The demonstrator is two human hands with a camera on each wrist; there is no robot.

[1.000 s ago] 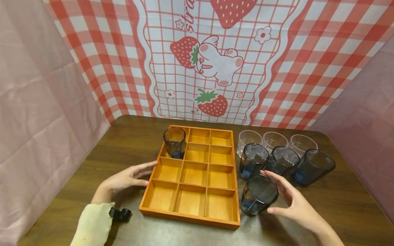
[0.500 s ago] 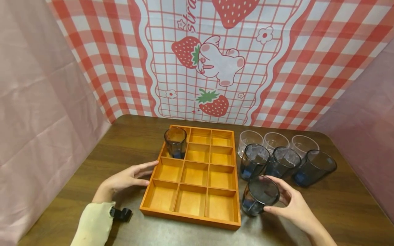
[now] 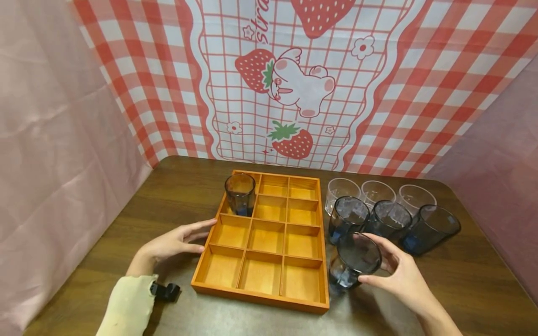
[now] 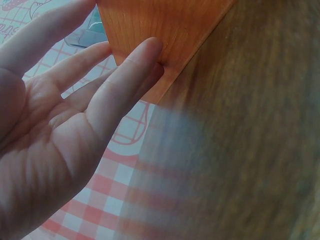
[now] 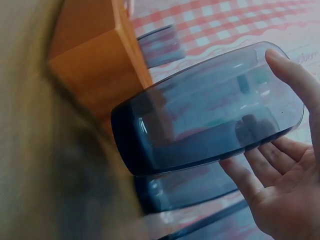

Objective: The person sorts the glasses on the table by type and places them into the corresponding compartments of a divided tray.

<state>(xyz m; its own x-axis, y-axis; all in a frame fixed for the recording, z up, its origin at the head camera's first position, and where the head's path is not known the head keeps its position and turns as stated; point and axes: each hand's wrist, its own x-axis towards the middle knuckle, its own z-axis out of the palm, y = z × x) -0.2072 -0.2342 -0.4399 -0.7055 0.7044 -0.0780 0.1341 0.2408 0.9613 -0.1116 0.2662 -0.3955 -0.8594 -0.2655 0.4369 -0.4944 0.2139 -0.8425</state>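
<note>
In the head view my right hand [image 3: 403, 275] grips a smoky blue-grey glass [image 3: 356, 261] near its rim, thumb on the near side and fingers behind. The right wrist view shows this tumbler [image 5: 200, 115] beside the box's corner, its dark base apart from the tabletop. My left hand [image 3: 174, 243] touches the left side of a wooden compartment box [image 3: 260, 298] with extended fingers; its wooden side [image 4: 160, 30] also shows in the left wrist view. One smoky glass [image 3: 240, 198] stands in the box, in the left column, second compartment from the back.
Right of the box stand three smoky glasses [image 3: 346, 221] in a row, with three clear glasses [image 3: 338, 191] behind them. A checked strawberry cloth [image 3: 294, 93] hangs at the table's back edge. Pink fabric [image 3: 63, 140] closes off both sides.
My right hand has closed its fingers and thumb on the nearest smoky glass and raised it slightly off the table. My left hand stays at the box's side.
</note>
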